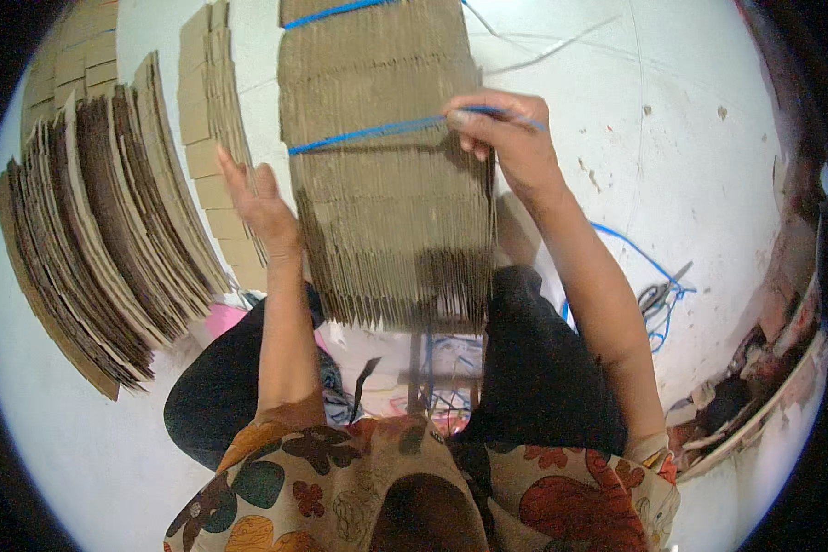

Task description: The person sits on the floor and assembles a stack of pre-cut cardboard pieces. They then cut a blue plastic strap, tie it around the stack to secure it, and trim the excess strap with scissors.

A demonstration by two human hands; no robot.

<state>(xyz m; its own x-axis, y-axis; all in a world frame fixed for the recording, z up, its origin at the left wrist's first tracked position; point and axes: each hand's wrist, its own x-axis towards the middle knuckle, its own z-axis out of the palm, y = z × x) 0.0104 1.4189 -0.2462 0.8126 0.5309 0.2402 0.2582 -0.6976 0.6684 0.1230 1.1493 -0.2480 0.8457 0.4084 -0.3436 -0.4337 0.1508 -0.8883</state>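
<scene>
A long bundle of brown cardboard pieces [386, 216], packed on edge, lies in front of me. One blue strap [368, 136] runs across its middle, and a second blue strap crosses its far end. My right hand [515, 138] is at the bundle's right edge, with thumb and fingers pinched on the end of the middle strap. Off the bundle's left side is my left hand [265, 207], fingers apart and slightly blurred, with nothing visible in it. The bundle's underside is hidden.
Thick rows of cardboard pieces [110, 221] stand at the left, beside a thinner row [216, 138]. Loose blue strap [624, 241] and what looks like scissors [655, 296] lie on the white floor at right. Scraps [736, 396] sit along the right edge. Tangled straps [446, 386] lie between my legs.
</scene>
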